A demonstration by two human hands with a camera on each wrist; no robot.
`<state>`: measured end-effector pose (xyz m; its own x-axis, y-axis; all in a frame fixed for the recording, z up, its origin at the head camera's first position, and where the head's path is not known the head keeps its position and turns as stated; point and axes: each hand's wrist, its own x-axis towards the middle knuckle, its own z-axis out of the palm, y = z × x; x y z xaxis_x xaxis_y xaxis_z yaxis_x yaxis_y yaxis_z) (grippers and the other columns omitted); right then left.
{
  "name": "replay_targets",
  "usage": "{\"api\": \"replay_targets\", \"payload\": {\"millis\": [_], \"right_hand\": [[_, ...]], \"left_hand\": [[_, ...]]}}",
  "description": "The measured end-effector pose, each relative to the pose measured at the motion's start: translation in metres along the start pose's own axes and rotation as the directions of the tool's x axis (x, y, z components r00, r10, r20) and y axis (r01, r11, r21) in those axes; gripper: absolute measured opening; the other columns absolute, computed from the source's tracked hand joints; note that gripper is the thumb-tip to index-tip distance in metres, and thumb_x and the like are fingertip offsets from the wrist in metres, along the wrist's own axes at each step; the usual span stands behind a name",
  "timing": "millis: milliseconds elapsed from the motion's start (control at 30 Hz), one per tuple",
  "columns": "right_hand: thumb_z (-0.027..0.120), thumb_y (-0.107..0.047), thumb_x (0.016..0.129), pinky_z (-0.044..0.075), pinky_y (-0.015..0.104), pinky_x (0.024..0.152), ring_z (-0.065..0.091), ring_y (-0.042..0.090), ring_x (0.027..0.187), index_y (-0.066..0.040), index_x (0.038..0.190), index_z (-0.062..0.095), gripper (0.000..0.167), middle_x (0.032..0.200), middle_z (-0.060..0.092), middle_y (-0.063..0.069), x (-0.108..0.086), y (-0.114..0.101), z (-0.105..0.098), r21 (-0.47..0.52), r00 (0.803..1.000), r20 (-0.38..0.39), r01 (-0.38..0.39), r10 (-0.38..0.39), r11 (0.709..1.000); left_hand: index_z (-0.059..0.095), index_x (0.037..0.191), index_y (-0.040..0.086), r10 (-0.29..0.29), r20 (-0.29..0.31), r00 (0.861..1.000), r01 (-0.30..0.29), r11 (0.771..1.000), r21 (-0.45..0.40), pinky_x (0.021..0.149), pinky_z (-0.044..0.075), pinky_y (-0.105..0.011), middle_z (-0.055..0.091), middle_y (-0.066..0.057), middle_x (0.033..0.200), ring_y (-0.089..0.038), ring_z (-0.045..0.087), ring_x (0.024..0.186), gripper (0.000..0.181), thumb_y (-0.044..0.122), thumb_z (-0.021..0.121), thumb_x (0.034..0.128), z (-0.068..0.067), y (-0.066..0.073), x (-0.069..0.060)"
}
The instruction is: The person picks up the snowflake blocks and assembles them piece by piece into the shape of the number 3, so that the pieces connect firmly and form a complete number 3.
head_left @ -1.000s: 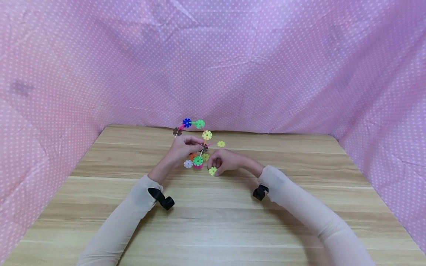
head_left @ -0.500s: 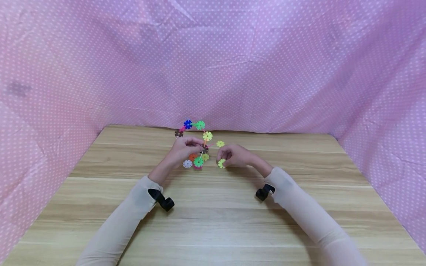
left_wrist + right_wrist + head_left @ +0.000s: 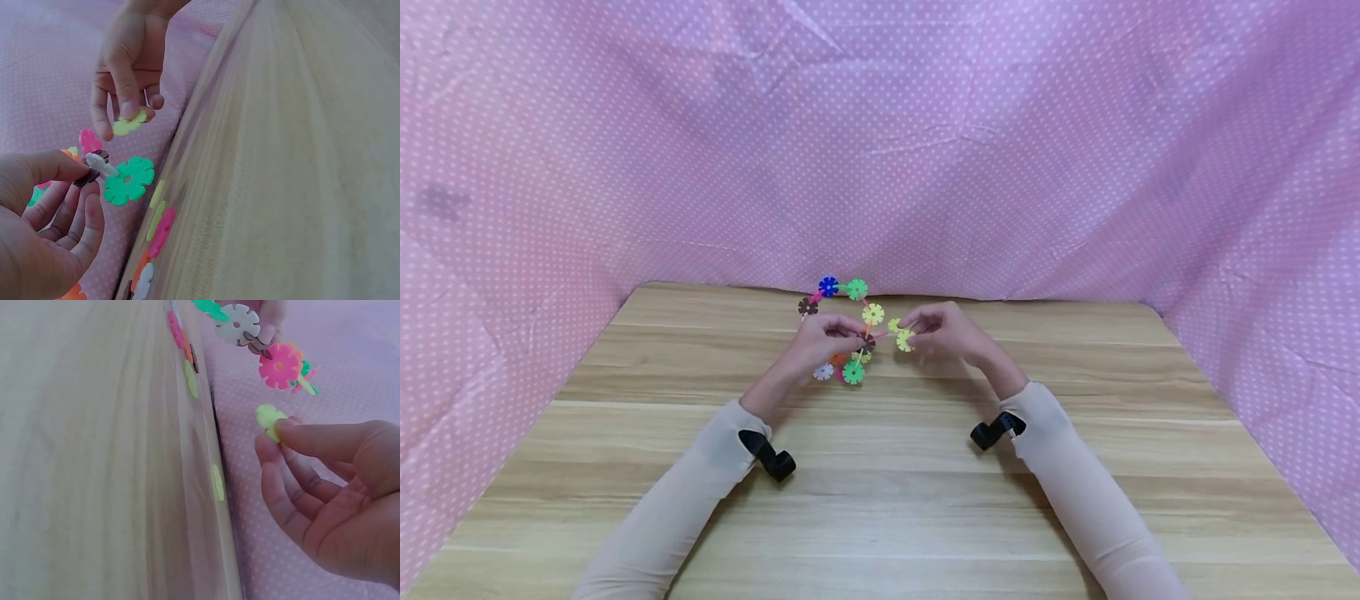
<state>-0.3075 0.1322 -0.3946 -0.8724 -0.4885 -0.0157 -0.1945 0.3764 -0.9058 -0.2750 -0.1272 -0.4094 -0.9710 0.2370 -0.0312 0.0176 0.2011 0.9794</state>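
Note:
My left hand (image 3: 820, 342) pinches a brown notched disc (image 3: 868, 342) between thumb and finger. That disc belongs to a ring-like chain of snowflake discs held above the table; blue (image 3: 828, 287), green (image 3: 857, 289) and yellow (image 3: 873, 314) ones make its far side. A pink disc (image 3: 279, 365) sticks out of the chain toward the right, and a green disc (image 3: 129, 181) hangs at the near end beside a white one. Just right of the chain, my right hand (image 3: 951, 333) pinches a loose yellow disc (image 3: 269, 419) by its edge, apart from the pink disc.
Several loose discs lie on the wooden table (image 3: 880, 500) under the chain, among them a white disc (image 3: 823, 372) and an orange disc (image 3: 838, 359). Another yellow disc (image 3: 217, 482) lies farther right. A pink dotted cloth (image 3: 880, 167) stands behind the table.
Carrying the yellow disc, my right hand has moved right, then up and away from me to the level of the pink disc. The left hand and chain have shifted slightly right and nearer.

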Motion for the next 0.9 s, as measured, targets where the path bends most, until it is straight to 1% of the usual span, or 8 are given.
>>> {"api": "replay_targets", "payload": {"millis": [133,233,300,467,533,600,767,900], "right_hand": [[0.075,0.004,0.087,0.062,0.035,0.076,0.068,0.017,0.079,0.008,0.117,0.068,0.031,0.092,0.072,0.015,0.0,0.001,0.0,0.085,1.0,-0.021,-0.014,0.015,0.996],[0.073,0.005,0.088,0.064,0.038,0.08,0.071,0.019,0.08,0.012,0.118,0.064,0.032,0.09,0.072,0.009,-0.001,0.001,0.001,0.179,0.999,-0.027,-0.032,0.038,0.983],[0.072,0.007,0.088,0.064,0.04,0.081,0.073,0.021,0.082,0.012,0.118,0.062,0.031,0.09,0.072,0.009,-0.001,0.0,0.002,0.238,0.999,-0.029,-0.038,0.046,0.971],[0.069,0.01,0.089,0.064,0.034,0.077,0.073,0.02,0.079,0.009,0.112,0.061,0.025,0.09,0.071,0.009,-0.002,-0.002,0.005,0.319,0.998,-0.034,-0.039,0.052,0.947],[0.068,0.011,0.089,0.064,0.033,0.077,0.073,0.019,0.078,0.008,0.11,0.06,0.023,0.089,0.071,0.008,-0.002,-0.003,0.006,0.338,0.998,-0.027,-0.044,0.057,0.94],[0.068,0.011,0.088,0.064,0.035,0.08,0.072,0.019,0.077,0.008,0.109,0.059,0.023,0.087,0.07,0.006,-0.002,-0.002,0.007,0.344,0.998,-0.02,-0.049,0.06,0.938],[0.067,0.012,0.088,0.062,0.045,0.087,0.071,0.018,0.077,0.016,0.113,0.053,0.028,0.086,0.069,0.005,-0.003,-0.003,0.009,0.329,0.999,-0.003,-0.04,0.043,0.943],[0.067,0.012,0.089,0.063,0.04,0.084,0.072,0.018,0.077,0.02,0.116,0.05,0.033,0.086,0.069,0.005,-0.003,-0.003,0.01,0.325,0.999,0.008,-0.037,0.036,0.945]], "left_hand": [[0.071,0.114,-0.003,0.006,0.002,1.0,-0.006,1.0,0.004,0.076,0.057,-0.025,0.072,-0.006,0.096,-0.012,0.063,0.082,0.025,0.001,0.075,0.0892,0.0,-0.003,0.001],[0.071,0.114,-0.004,0.016,0.006,1.0,-0.016,1.0,0.003,0.074,0.056,-0.023,0.072,-0.006,0.094,-0.012,0.063,0.081,0.026,0.001,0.075,0.0888,0.001,-0.003,0.002],[0.072,0.113,-0.005,0.026,0.006,1.0,-0.026,1.0,0.002,0.072,0.056,-0.022,0.072,-0.007,0.094,-0.011,0.063,0.08,0.025,0.001,0.075,0.0884,0.001,-0.003,0.002],[0.072,0.112,-0.006,0.046,0.009,0.999,-0.046,0.999,-0.003,0.073,0.057,-0.023,0.072,-0.007,0.093,-0.01,0.064,0.08,0.024,-0.001,0.075,0.088,0.002,-0.004,0.002],[0.072,0.111,-0.006,0.053,0.012,0.999,-0.053,0.999,-0.007,0.074,0.057,-0.024,0.073,-0.007,0.093,-0.01,0.064,0.08,0.024,-0.002,0.074,0.0881,0.002,-0.004,0.002],[0.072,0.111,-0.007,0.063,0.013,0.998,-0.063,0.998,-0.013,0.074,0.058,-0.024,0.073,-0.007,0.093,-0.01,0.064,0.08,0.023,-0.003,0.074,0.088,0.003,-0.005,0.001],[0.072,0.109,-0.008,0.091,0.01,0.996,-0.09,0.996,-0.017,0.071,0.056,-0.019,0.073,-0.007,0.091,-0.009,0.065,0.08,0.022,-0.005,0.074,0.0873,0.003,-0.005,0.002],[0.072,0.108,-0.008,0.098,0.01,0.995,-0.098,0.995,-0.001,0.069,0.055,-0.017,0.073,-0.008,0.092,-0.01,0.064,0.079,0.022,-0.005,0.074,0.0868,0.003,-0.005,0.002]]}}
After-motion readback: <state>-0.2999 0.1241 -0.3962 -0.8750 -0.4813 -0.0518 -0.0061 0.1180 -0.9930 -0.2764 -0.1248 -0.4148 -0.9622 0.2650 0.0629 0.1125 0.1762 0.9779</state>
